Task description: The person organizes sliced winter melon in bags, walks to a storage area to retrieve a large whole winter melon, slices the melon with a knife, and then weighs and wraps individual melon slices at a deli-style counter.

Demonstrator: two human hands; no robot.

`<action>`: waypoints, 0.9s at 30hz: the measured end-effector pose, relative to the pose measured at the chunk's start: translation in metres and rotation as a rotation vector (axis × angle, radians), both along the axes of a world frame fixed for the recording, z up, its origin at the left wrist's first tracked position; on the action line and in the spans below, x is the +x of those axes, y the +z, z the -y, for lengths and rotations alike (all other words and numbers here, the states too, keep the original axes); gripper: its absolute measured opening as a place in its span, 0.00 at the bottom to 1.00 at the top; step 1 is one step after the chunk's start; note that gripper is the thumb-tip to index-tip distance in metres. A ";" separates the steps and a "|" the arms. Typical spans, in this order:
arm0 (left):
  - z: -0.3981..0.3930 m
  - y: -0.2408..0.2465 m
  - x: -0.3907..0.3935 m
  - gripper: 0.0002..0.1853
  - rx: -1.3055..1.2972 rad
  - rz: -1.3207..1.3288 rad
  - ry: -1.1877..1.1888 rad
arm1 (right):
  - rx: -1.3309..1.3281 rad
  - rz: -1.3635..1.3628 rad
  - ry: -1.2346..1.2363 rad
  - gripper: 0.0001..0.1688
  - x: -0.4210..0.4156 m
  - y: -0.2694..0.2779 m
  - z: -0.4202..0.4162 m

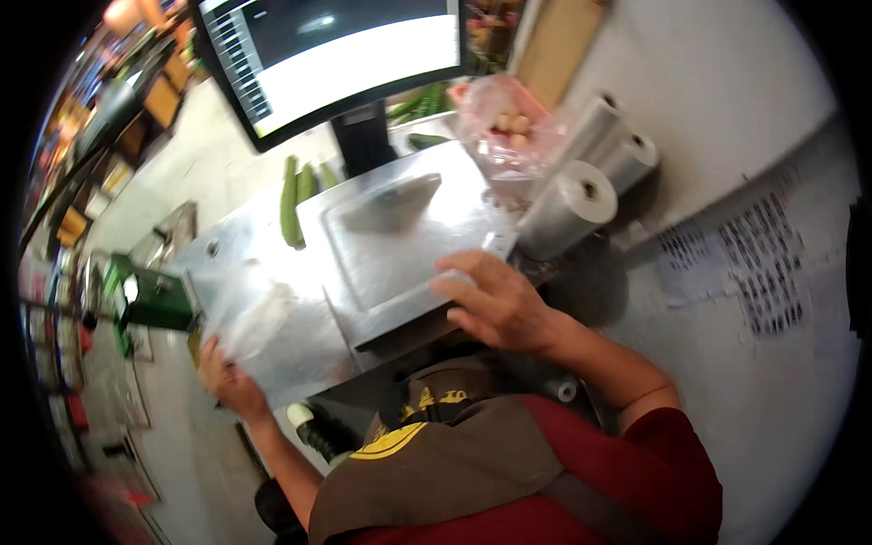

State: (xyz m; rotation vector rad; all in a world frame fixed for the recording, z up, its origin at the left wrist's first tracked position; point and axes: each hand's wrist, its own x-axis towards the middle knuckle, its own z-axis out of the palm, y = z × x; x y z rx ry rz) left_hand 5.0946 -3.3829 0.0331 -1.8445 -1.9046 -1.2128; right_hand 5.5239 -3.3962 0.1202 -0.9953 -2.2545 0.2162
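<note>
Over the left end of the steel counter [306,368], my left hand [228,381] has its fingers closed at the edge of a thin clear plastic bag [262,317]. The bag lies loosely on the metal and blurs into its glare. My right hand [497,303] is raised at the near right corner of a square steel weighing platform [381,238], fingers curled. A small whitish bit [456,276] shows at those fingers; blur hides what it is and whether it is gripped. Several long green gourds [291,204] lie behind the platform's left side.
A monitor [361,75] on a dark stand rises behind the platform. Rolls of clear plastic bags [569,211] stand to the right, near a pink basket [531,95] with eggs [514,126] under plastic. A green metal device [146,293] sits at the counter's left end.
</note>
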 end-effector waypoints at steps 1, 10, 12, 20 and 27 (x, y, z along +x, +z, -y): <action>-0.009 -0.021 -0.021 0.19 -0.054 -0.046 0.108 | 0.052 0.041 -0.161 0.28 0.016 0.000 0.003; -0.042 -0.194 -0.063 0.28 -0.785 -0.013 0.073 | -0.040 -0.148 -1.074 0.58 0.204 -0.063 -0.007; -0.032 -0.191 -0.037 0.26 -0.547 0.060 0.131 | -0.147 -0.224 -1.015 0.64 0.244 -0.090 -0.008; -0.024 -0.018 0.123 0.25 -0.090 0.038 -0.130 | -0.158 -0.321 -0.999 0.67 0.238 -0.103 0.002; -0.056 0.066 0.398 0.38 -0.125 -0.106 -1.117 | -0.059 -0.662 -1.077 0.27 0.226 -0.126 0.019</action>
